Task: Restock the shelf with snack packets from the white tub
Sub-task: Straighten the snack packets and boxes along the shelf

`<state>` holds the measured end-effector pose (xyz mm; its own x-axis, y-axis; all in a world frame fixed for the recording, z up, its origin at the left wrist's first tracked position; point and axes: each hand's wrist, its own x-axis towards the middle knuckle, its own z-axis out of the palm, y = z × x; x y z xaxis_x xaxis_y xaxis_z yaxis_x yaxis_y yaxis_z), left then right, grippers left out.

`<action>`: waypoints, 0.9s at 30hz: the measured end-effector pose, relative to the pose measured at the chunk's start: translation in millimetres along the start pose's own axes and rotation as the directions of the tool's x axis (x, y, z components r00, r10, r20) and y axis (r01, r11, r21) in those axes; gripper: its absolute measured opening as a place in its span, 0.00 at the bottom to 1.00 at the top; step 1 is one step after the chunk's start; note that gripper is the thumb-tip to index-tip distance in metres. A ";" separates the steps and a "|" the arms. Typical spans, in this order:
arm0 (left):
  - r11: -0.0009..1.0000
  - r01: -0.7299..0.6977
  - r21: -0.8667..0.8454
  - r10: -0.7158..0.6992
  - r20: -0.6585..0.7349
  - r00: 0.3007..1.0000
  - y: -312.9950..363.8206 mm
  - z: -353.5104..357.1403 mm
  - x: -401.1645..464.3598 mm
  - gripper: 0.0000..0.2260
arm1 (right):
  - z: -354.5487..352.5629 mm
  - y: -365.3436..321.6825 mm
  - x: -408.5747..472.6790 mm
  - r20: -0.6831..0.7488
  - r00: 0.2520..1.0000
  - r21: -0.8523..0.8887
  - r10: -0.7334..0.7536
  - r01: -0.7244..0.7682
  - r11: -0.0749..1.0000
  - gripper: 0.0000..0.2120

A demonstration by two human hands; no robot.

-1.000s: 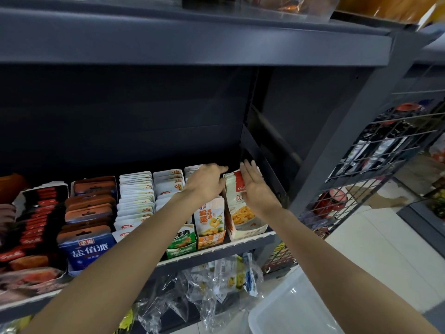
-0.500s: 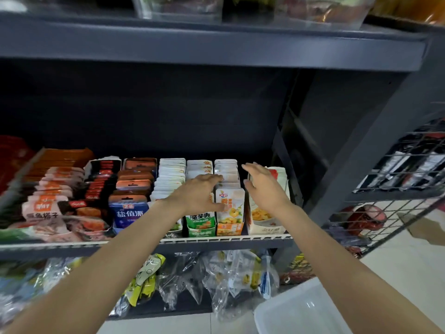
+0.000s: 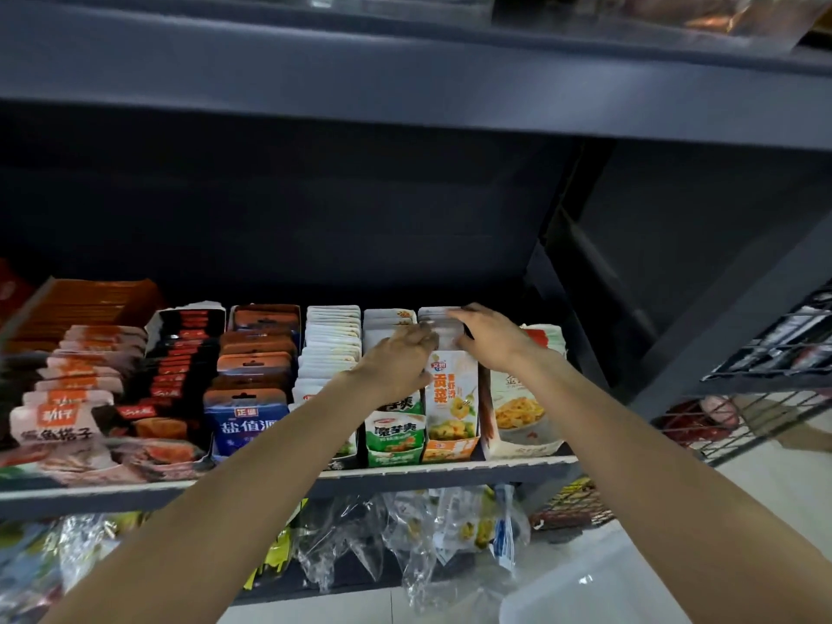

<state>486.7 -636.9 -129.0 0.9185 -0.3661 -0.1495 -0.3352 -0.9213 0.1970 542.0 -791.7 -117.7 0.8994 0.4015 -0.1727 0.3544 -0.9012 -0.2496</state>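
You are pinching the orange-fronted packet row (image 3: 443,335) between your left hand (image 3: 396,367) and right hand (image 3: 490,340), seemingly squaring it in its display box (image 3: 450,448).

A dark grey metal shelving unit (image 3: 405,83) fills most of the view, its upper board running across the top and its back panel (image 3: 292,209) lost in shadow. A slanted grey upright (image 3: 720,326) closes the unit's right end. Just beyond that end stands a black wire rack (image 3: 774,353) of mesh baskets. Pale glossy floor tiles (image 3: 774,479) show at the lower right, catching soft, even light from above.
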 end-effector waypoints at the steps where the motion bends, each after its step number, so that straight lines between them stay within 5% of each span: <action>1: 1.000 -0.007 -0.008 0.007 -0.014 1.000 -1.4 0.8 -1.1 0.27 | 0.1 0.7 1.6 -0.009 1.000 -0.003 -0.003 0.003 1.000 0.23; 8: 0.995 -0.009 -0.099 0.004 -0.052 0.999 1.9 2.1 -2.7 0.28 | 5.4 0.9 15.7 -0.107 0.994 0.031 0.036 -0.033 0.999 0.19; 12: 0.977 0.029 -0.212 -0.039 -0.044 0.998 1.1 0.2 -0.8 0.27 | 3.2 2.1 15.5 -0.148 0.989 0.018 0.024 -0.022 1.000 0.08; 17: 0.962 0.060 -0.265 -0.071 -0.032 0.997 -0.4 0.9 -5.2 0.23 | 7.2 2.3 8.2 -0.134 0.991 0.013 0.013 -0.011 1.000 0.09; 23: 0.964 0.050 -0.260 -0.068 -0.059 0.996 3.1 -1.2 -14.5 0.21 | -5.8 10.6 -9.0 -0.313 0.939 0.103 -0.141 0.181 0.978 0.06; 27: 0.971 0.056 -0.231 -0.075 -0.071 0.995 4.8 -0.2 -15.7 0.22 | 5.0 15.7 -9.0 -0.131 0.982 -0.102 -0.133 0.120 0.988 0.12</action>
<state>470.7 -635.6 -125.5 0.9535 -0.2862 -0.0946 -0.2253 -0.8851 0.4072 538.3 -808.7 -124.9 0.8701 0.4928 -0.0118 0.4839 -0.8585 -0.1699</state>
